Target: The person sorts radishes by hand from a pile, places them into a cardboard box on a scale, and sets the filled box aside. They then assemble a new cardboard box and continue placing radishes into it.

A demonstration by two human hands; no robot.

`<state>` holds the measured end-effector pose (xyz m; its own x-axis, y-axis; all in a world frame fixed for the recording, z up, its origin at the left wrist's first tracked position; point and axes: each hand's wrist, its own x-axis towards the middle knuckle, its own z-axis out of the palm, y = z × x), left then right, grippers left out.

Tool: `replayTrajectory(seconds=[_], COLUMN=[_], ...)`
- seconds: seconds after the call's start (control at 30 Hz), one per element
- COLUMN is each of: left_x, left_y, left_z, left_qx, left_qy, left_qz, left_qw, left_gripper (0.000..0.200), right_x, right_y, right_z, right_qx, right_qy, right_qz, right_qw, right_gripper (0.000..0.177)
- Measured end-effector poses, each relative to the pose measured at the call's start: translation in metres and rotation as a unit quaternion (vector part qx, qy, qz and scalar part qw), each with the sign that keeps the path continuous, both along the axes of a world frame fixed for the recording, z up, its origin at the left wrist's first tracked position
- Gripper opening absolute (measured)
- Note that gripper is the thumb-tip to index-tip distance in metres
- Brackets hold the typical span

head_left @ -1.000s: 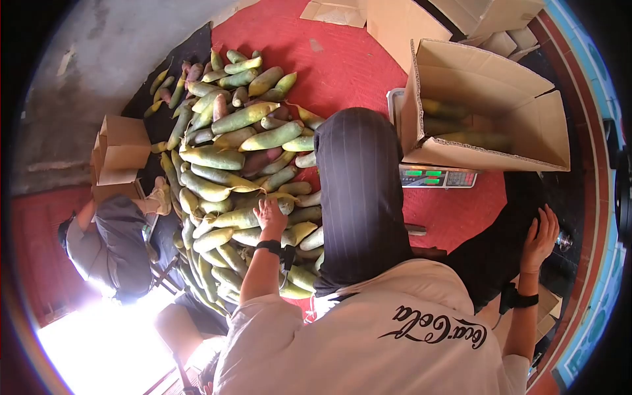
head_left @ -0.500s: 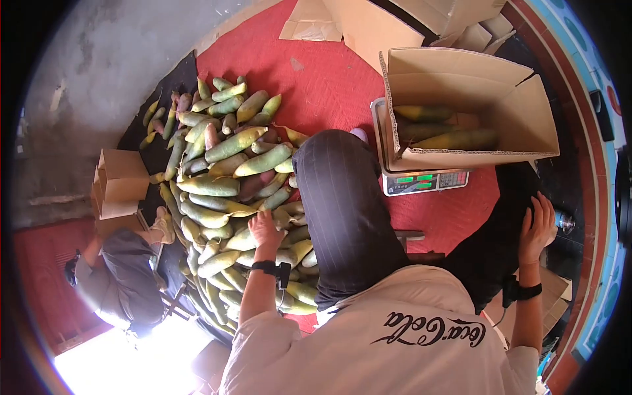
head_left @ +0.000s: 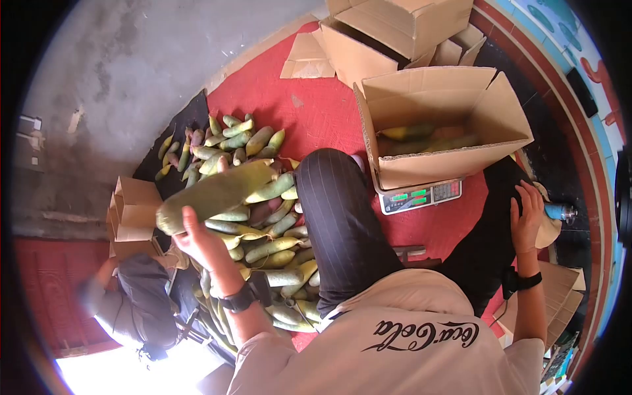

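A large green radish [head_left: 220, 191] is raised above the heap, gripped at its near end by my left hand [head_left: 201, 243] with the thumb along its side. Below it lies a wide heap of green radishes [head_left: 273, 247], some yellowish or reddish. My right hand [head_left: 525, 217] rests by my right knee, fingers stretched and slightly apart, holding nothing. Between my legs and the far boxes, an open cardboard box [head_left: 447, 164] stands on a digital scale [head_left: 421, 197] with lit green displays. Several radishes [head_left: 428, 139] lie in the bottom of that box.
More cardboard boxes [head_left: 395, 33] are stacked at the back. At the left, another person [head_left: 141, 296] sits beside a small carton [head_left: 135, 207]. A blue bottle-like object [head_left: 559, 212] lies right of my right hand. Red matting [head_left: 289, 79] covers the floor.
My left hand has picked up a large radish from the heap and moved left with it. The right hand stays by the knee. The whole view has shifted slightly.
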<state>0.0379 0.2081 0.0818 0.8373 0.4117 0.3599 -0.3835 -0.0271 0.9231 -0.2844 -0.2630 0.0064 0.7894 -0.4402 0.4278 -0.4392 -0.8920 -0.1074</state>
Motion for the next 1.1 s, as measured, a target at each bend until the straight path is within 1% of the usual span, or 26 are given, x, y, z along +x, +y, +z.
replayTrajectory(seconds=[0.03, 0.1, 0.13, 0.17, 0.23, 0.27, 0.33, 0.37, 0.4, 0.43, 0.47, 0.5, 0.53, 0.57, 0.63, 0.67, 0.7, 0.77, 0.8, 0.83, 0.87, 0.9, 0.97, 1.03, 1.07, 1.1], left_x=[-0.005, 0.0, -0.002, -0.007, -0.019, -0.025, -0.042, -0.051, -0.059, -0.064, -0.068, -0.079, -0.084, -0.088, -0.084, -0.079, -0.074, -0.061, -0.055, -0.047, -0.043, -0.039, -0.04, -0.04, -0.04, -0.039], left_y=[-0.01, -0.004, -0.012, -0.02, -0.04, -0.056, -0.086, -0.104, -0.115, -0.128, -0.134, -0.146, -0.154, -0.161, -0.166, -0.171, -0.175, -0.181, -0.186, -0.185, -0.189, -0.193, -0.196, -0.199, -0.2, -0.2], left_z=[0.02, 0.034, 0.043, 0.051, 0.062, 0.063, 0.059, 0.057, 0.053, 0.041, 0.028, 0.034, 0.024, 0.02, 0.013, 0.009, 0.002, -0.012, -0.017, -0.019, -0.023, -0.029, -0.037, -0.037, -0.04, -0.042], left_qx=[-0.036, -0.117, -0.145, -0.146, -0.241, -0.245, -0.291, -0.268, -0.235, -0.263, -0.289, -0.288, -0.284, -0.261, -0.235, -0.22, -0.213, -0.143, -0.029, 0.113, 0.234, 0.348, 0.432, 0.461, 0.455, 0.49], left_qy=[-0.021, -0.07, -0.071, -0.074, -0.041, -0.029, 0.014, 0.034, 0.041, 0.085, 0.131, 0.146, 0.157, 0.152, 0.213, 0.235, 0.257, 0.254, 0.173, 0.159, 0.062, -0.038, -0.055, -0.098, -0.093, -0.108], left_qz=[-0.013, -0.12, -0.143, -0.146, -0.274, -0.27, -0.341, -0.36, -0.44, -0.412, -0.443, -0.464, -0.466, -0.481, -0.531, -0.542, -0.544, -0.568, -0.579, -0.575, -0.518, -0.446, -0.415, -0.435, -0.438, -0.439], left_qw=[0.999, 0.983, 0.976, 0.976, 0.93, 0.931, 0.894, 0.893, 0.866, 0.868, 0.838, 0.825, 0.823, 0.823, 0.786, 0.776, 0.769, 0.77, 0.796, 0.794, 0.82, 0.824, 0.799, 0.767, 0.769, 0.746], left_gripper=[0.044, 0.044, 0.048, 0.048, 0.051, 0.051, 0.051, 0.053, 0.057, 0.06, 0.061, 0.058, 0.054, 0.05, 0.049, 0.049, 0.052, 0.053, 0.052, 0.055, 0.057, 0.059, 0.063, 0.059, 0.059, 0.056], right_x=[0.001, 0.012, 0.02, 0.026, 0.038, 0.043, 0.053, 0.058, 0.062, 0.065, 0.066, 0.065, 0.064, 0.062, 0.053, 0.05, 0.048, 0.044, 0.047, 0.048, 0.05, 0.051, 0.053, 0.059, 0.066, 0.074], right_y=[0.002, 0.02, 0.031, 0.042, 0.065, 0.075, 0.089, 0.098, 0.106, 0.114, 0.12, 0.125, 0.129, 0.129, 0.124, 0.123, 0.118, 0.111, 0.103, 0.097, 0.089, 0.08, 0.058, 0.036, 0.028, 0.02], right_z=[0.004, 0.029, 0.045, 0.06, 0.09, 0.101, 0.112, 0.117, 0.116, 0.11, 0.101, 0.092, 0.084, 0.075, 0.061, 0.06, 0.062, 0.067, 0.07, 0.081, 0.087, 0.092, 0.101, 0.108, 0.117, 0.127], right_qx=[0.037, 0.056, 0.078, 0.076, 0.109, 0.129, 0.161, 0.182, 0.209, 0.236, 0.288, 0.34, 0.411, 0.409, 0.483, 0.481, 0.479, 0.596, 0.533, 0.505, 0.477, 0.448, 0.372, 0.34, 0.323, 0.307], right_qy=[-0.003, -0.035, -0.062, -0.066, -0.103, -0.116, -0.13, -0.125, -0.116, -0.107, -0.073, -0.038, -0.049, -0.049, -0.065, -0.079, -0.077, -0.109, -0.124, -0.119, -0.119, -0.119, -0.106, -0.107, -0.087, -0.066], right_qz=[0.003, 0.019, 0.037, 0.036, 0.107, 0.139, 0.201, 0.239, 0.262, 0.285, 0.266, 0.246, 0.229, 0.226, 0.211, 0.204, 0.201, 0.151, 0.16, 0.14, 0.123, 0.106, 0.088, 0.073, 0.07, 0.067], right_qw=[0.999, 0.998, 0.994, 0.994, 0.983, 0.975, 0.957, 0.946, 0.935, 0.923, 0.917, 0.907, 0.881, 0.883, 0.847, 0.849, 0.851, 0.781, 0.821, 0.843, 0.862, 0.88, 0.918, 0.932, 0.94, 0.947], right_gripper=[0.028, 0.03, 0.032, 0.032, 0.038, 0.043, 0.058, 0.062, 0.065, 0.068, 0.072, 0.075, 0.075, 0.075, 0.072, 0.068, 0.068, 0.067, 0.065, 0.066, 0.067, 0.068, 0.071, 0.072, 0.07, 0.068])
